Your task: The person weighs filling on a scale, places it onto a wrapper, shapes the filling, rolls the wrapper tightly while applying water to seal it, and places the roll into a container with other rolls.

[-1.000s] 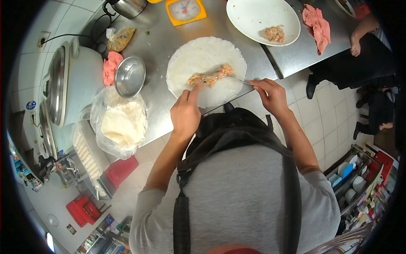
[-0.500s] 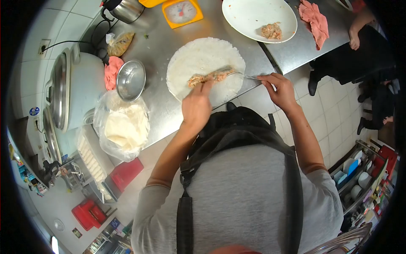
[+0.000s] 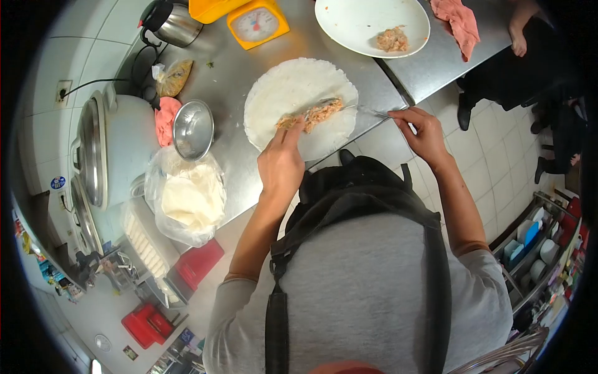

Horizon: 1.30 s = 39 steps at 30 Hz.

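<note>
Steel counter (image 3: 227,112), across the upper middle of the frame. On it, at centre, a round white sheet (image 3: 289,81) is laid flat, its edge slightly ragged. Minced orange-and-pale filling (image 3: 322,113) is spread in a slanting strip across the sheet's middle.

Left hand (image 3: 281,165), centre of frame: fingers extended and touching the left part of the filling; whether any is pinched cannot be told. Right hand (image 3: 423,129), right of centre: closed, with the handle of a slim metal utensil (image 3: 374,113) gripped between thumb and fingers. The utensil is pointed leftward to the filling; its far end is not clearly shown.

Upper middle: yellow dial scale (image 3: 258,26); to its right, white dish (image 3: 349,25), in which a lump of similar mince (image 3: 392,40) is held. Upper right: pink cloth (image 3: 460,25); beyond it, part of another person's arm (image 3: 518,34).

Upper left: steel jug (image 3: 178,26) with black top; knotted clear bag (image 3: 174,78), yellowish-brown contents. Left of centre: second pink cloth (image 3: 167,121), placed just beside a steel bowl (image 3: 193,129); below these, an open plastic bag (image 3: 215,234) in which pale sheets (image 3: 192,196) are contained.
</note>
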Each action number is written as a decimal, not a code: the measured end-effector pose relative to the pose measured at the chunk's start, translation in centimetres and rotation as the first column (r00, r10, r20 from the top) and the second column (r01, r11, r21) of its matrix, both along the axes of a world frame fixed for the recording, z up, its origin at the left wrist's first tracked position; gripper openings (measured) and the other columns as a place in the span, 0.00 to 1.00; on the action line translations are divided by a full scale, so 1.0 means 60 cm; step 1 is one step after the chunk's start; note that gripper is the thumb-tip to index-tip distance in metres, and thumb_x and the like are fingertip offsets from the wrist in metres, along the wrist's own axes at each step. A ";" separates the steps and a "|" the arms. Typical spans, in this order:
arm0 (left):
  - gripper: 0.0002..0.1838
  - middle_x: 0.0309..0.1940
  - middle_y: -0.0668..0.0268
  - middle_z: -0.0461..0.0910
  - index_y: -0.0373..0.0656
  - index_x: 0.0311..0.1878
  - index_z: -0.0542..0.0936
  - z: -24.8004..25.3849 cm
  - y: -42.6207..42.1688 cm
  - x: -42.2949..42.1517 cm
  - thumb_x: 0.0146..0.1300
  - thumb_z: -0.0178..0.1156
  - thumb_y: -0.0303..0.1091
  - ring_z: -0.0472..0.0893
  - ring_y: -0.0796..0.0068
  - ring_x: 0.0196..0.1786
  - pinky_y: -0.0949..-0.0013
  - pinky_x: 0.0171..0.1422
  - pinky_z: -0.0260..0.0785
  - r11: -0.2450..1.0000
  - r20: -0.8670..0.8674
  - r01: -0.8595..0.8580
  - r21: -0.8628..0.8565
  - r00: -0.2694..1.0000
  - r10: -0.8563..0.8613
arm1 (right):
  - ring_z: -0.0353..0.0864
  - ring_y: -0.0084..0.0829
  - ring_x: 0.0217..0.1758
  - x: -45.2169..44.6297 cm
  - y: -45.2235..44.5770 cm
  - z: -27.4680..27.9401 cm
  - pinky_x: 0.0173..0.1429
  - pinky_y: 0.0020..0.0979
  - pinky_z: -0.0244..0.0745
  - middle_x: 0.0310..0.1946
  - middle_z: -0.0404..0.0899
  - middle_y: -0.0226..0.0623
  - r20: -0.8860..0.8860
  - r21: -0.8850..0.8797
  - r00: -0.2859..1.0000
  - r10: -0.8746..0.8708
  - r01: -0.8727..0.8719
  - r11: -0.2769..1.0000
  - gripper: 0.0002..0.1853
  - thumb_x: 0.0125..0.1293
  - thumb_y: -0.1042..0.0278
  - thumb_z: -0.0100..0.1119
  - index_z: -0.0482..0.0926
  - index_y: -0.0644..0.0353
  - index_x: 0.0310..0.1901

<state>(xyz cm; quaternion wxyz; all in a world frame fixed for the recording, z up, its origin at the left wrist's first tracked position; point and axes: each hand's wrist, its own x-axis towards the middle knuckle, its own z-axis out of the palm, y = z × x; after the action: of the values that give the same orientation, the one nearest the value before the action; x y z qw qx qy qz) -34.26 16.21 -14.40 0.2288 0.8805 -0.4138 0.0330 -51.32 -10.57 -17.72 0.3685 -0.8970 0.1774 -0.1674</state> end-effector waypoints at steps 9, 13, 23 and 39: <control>0.30 0.36 0.56 0.82 0.46 0.62 0.84 0.034 0.042 -0.011 0.55 0.58 0.15 0.84 0.52 0.35 0.55 0.38 0.79 1.000 -0.079 -0.030 0.005 0.996 0.031 | 0.84 0.38 0.33 0.000 0.011 -0.015 0.36 0.35 0.77 0.37 0.88 0.35 0.042 0.085 0.996 0.076 -0.080 0.993 0.08 0.67 0.72 0.67 0.90 0.51 0.46; 0.30 0.34 0.57 0.81 0.47 0.62 0.84 -0.022 0.041 -0.009 0.56 0.57 0.15 0.83 0.53 0.33 0.55 0.37 0.77 0.999 -0.021 -0.020 0.032 1.000 0.020 | 0.85 0.39 0.34 0.032 0.050 -0.002 0.36 0.36 0.78 0.36 0.88 0.35 -0.010 0.032 0.997 0.081 -0.080 0.996 0.08 0.68 0.72 0.66 0.90 0.50 0.46; 0.31 0.32 0.60 0.80 0.48 0.62 0.84 -0.009 0.064 0.010 0.53 0.58 0.15 0.83 0.55 0.32 0.56 0.35 0.77 0.993 0.041 -0.026 0.114 0.999 0.022 | 0.85 0.33 0.34 0.044 0.060 -0.001 0.40 0.31 0.78 0.38 0.89 0.35 -0.106 0.137 0.990 0.089 -0.074 0.988 0.09 0.70 0.72 0.66 0.90 0.55 0.49; 0.36 0.43 0.52 0.82 0.44 0.70 0.77 -0.025 0.036 0.009 0.54 0.55 0.14 0.85 0.48 0.40 0.51 0.44 0.79 0.997 -0.079 -0.053 0.060 0.995 0.057 | 0.87 0.37 0.39 0.047 0.062 -0.015 0.44 0.33 0.80 0.37 0.88 0.36 0.002 0.028 0.990 0.139 -0.139 0.990 0.10 0.69 0.72 0.66 0.90 0.52 0.49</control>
<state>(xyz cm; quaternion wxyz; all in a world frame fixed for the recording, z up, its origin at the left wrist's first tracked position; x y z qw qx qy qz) -33.74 18.40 -15.90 0.2190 0.8984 -0.3805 -0.0084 -48.51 -6.87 -18.64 0.3918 -0.9020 0.1166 -0.1386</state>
